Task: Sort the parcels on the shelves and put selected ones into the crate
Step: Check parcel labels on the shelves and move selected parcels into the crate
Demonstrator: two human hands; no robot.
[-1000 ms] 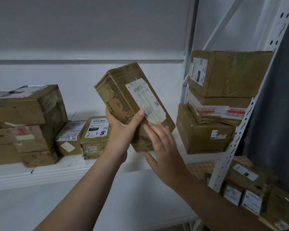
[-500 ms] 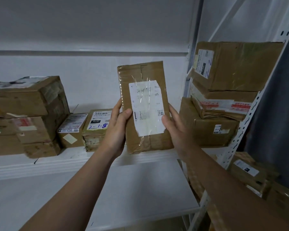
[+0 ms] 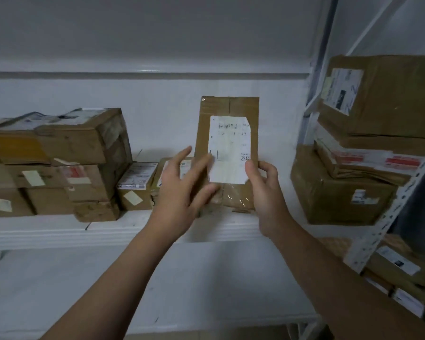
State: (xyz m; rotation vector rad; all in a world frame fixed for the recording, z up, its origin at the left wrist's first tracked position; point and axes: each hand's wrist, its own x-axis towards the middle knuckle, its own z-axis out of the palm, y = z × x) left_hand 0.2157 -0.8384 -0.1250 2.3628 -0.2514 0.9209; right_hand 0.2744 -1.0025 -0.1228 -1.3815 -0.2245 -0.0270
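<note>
A flat brown cardboard parcel [image 3: 227,133] with a white label stands upright on the white shelf [image 3: 59,231], its label facing me. My right hand [image 3: 265,192] grips its lower right edge, thumb on the label's corner. My left hand [image 3: 182,190] hovers at the parcel's lower left, fingers spread and blurred, and seems to have come off the box. No crate is in view.
A stack of taped cartons [image 3: 59,163] fills the shelf's left end, with two small labelled boxes [image 3: 138,185] beside it. More cartons [image 3: 368,133] are stacked on the right rack behind a perforated upright [image 3: 388,217]. Further parcels [image 3: 402,273] lie below.
The parcel was turned from tilted to upright, then moved away from me and set on the shelf's edge. My left hand opened and came off it; my right hand still holds it.
</note>
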